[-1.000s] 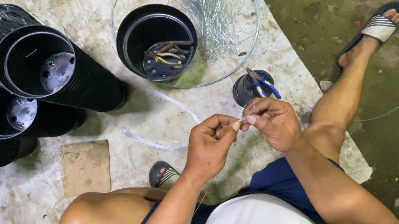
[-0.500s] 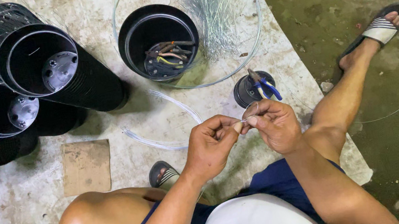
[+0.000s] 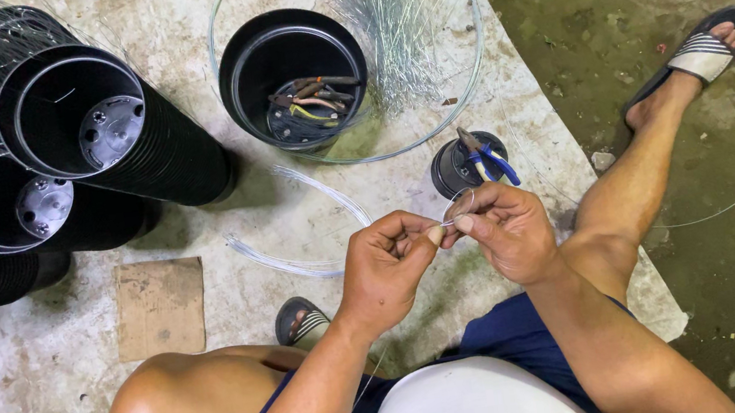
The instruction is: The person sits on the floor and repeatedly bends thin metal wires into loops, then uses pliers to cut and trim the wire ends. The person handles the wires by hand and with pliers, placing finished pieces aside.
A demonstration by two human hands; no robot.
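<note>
Thin clear plastic line (image 3: pixel 459 208), light, springy and likely slippery, is pinched between left hand (image 3: pixel 386 266) and right hand (image 3: pixel 505 230) fingertips; gripping close to its small loop seems best.

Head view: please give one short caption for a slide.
Both hands, left hand and right hand, pinch a thin clear line near black pots.

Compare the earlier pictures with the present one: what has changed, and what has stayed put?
Almost nothing. The left hand and right hand remain pressed together, fingertips pinching a thin clear line; no grip was taken or released. The black pots, wire ring and pliers stayed where they were.
</note>
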